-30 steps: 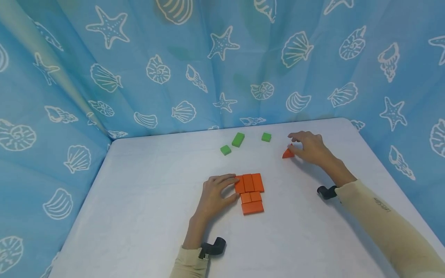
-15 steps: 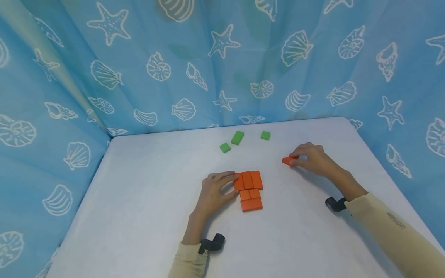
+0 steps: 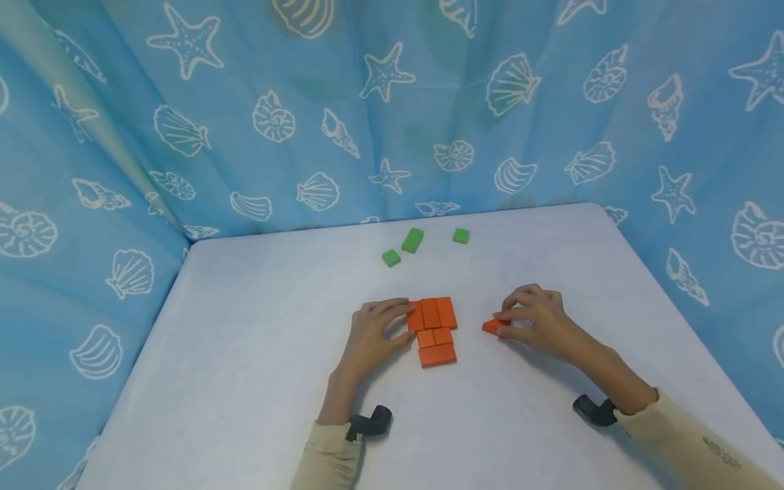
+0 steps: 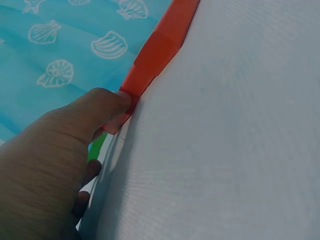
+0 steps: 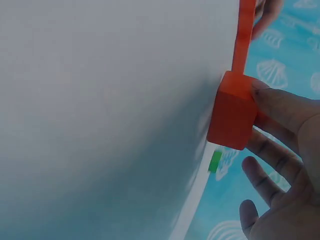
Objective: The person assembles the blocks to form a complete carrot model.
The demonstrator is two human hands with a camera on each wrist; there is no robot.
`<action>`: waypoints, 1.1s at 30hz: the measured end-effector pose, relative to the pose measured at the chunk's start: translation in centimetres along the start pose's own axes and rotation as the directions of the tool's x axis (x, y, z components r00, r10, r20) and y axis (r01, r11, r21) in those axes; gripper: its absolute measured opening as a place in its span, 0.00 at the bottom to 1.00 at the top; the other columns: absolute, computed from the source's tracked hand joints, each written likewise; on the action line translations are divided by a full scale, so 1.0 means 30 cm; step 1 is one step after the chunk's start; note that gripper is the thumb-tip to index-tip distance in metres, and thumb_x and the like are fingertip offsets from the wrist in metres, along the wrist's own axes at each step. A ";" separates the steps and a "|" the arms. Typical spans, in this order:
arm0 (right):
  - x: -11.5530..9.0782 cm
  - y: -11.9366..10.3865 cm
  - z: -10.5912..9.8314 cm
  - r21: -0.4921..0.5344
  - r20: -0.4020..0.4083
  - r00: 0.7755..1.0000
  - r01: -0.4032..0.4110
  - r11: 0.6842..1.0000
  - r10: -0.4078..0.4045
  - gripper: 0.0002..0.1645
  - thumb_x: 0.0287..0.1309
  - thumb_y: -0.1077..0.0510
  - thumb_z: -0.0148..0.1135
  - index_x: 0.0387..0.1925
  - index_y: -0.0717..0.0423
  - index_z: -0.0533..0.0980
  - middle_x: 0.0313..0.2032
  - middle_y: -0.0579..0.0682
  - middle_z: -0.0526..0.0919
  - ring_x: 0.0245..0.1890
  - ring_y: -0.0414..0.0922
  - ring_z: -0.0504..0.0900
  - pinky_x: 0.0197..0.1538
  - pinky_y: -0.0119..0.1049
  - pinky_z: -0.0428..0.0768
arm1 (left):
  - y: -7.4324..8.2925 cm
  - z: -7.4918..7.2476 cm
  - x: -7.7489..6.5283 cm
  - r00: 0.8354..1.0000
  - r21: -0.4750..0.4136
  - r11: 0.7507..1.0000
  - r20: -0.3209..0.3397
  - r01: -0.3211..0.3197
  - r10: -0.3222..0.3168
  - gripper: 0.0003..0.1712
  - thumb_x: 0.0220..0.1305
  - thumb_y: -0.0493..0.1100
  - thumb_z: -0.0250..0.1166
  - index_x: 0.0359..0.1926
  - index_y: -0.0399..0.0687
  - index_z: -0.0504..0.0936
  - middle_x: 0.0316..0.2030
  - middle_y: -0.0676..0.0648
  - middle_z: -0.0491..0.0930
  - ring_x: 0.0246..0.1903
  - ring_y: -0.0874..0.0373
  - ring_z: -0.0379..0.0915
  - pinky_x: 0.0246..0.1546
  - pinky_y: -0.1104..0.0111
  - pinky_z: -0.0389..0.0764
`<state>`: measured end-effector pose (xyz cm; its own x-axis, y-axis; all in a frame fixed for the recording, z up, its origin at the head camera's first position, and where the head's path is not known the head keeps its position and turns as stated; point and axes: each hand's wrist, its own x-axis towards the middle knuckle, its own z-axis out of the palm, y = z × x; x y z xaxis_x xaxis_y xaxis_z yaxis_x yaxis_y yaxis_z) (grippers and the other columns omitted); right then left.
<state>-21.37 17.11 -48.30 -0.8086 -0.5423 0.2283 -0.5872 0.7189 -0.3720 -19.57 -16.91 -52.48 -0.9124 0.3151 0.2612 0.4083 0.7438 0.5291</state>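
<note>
R hand (image 3: 534,318), pinching orange triangular blk (image 5: 230,117), has shifted near-left, narrowing gap to orange blk layout (image 3: 431,314); L hand (image 3: 369,339) grips layout's left edge.

Orange block (image 3: 492,327) partly behind right hand (image 3: 540,322)

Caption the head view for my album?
Left hand touching an orange cluster, right hand pinching an orange block, green blocks beyond.

We see orange blocks (image 3: 437,355) with smooth surface. The white tabletop (image 3: 257,327) looks matt, and the curtain (image 3: 349,61) seems of cloth.
</note>
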 end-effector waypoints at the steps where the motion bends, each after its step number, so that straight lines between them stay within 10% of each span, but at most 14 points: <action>1: -0.012 -0.013 0.004 0.013 -0.006 1.000 0.014 1.000 -0.014 0.18 0.47 0.55 0.80 0.43 0.51 0.88 0.40 0.43 0.80 0.53 0.51 0.70 0.50 0.57 0.60 | -0.001 0.000 0.000 1.000 -0.001 1.000 0.001 0.001 -0.001 0.27 0.65 0.55 0.68 0.64 0.60 0.79 0.66 0.56 0.73 0.60 0.54 0.65 0.62 0.50 0.62; 15: -0.109 -0.182 0.071 0.085 -0.063 0.979 0.198 0.977 -0.193 0.17 0.41 0.54 0.83 0.37 0.48 0.89 0.35 0.34 0.75 0.46 0.40 0.73 0.48 0.50 0.64 | -0.011 -0.005 -0.004 1.000 0.002 1.000 -0.001 0.003 -0.003 0.26 0.64 0.55 0.68 0.63 0.60 0.80 0.65 0.57 0.73 0.60 0.54 0.65 0.62 0.51 0.61; 33: -0.054 -0.297 0.167 0.094 -0.188 0.926 0.348 0.933 -0.327 0.16 0.43 0.53 0.82 0.38 0.47 0.88 0.39 0.37 0.79 0.48 0.42 0.74 0.48 0.50 0.66 | -0.013 0.012 0.002 1.000 0.014 1.000 -0.005 -0.007 0.007 0.27 0.64 0.56 0.68 0.64 0.62 0.79 0.66 0.58 0.72 0.60 0.55 0.64 0.61 0.51 0.62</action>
<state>-14.64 9.41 -49.85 -0.5641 -0.6555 0.5021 -0.8257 0.4410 -0.3518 -19.80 -16.97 -52.98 -0.9095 0.3172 0.2687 0.4140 0.7499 0.5161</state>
